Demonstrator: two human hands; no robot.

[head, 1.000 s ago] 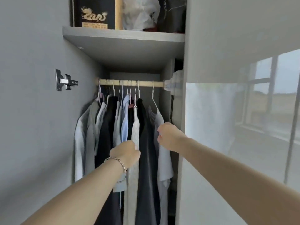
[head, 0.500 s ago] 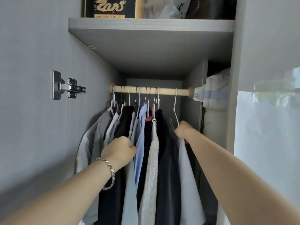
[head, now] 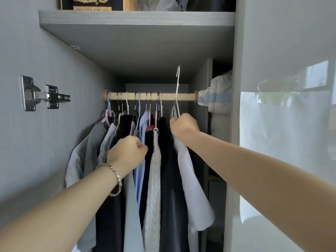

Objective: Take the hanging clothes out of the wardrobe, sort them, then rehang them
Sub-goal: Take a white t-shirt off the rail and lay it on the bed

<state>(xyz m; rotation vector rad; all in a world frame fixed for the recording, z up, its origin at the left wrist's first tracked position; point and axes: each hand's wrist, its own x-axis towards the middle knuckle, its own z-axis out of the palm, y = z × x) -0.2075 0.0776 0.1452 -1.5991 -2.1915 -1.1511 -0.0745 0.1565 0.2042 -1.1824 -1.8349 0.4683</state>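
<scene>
Overhead, box point(head: 92, 3) lettering unreadable; right hand point(head: 183, 125) grips white hanger point(head: 177, 82).

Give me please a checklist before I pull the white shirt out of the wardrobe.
1. The hook is above the rod: ok, lifted clear.
2. The right hand grips the hanger: ok.
3. The shirt sits well on the hanger: cannot tell, the hand hides it.
4. The shirt is free of the dark garment beside it: cannot tell, they lie close.
5. The left hand is off the shirt: ok, it is at the blue shirts.
</scene>
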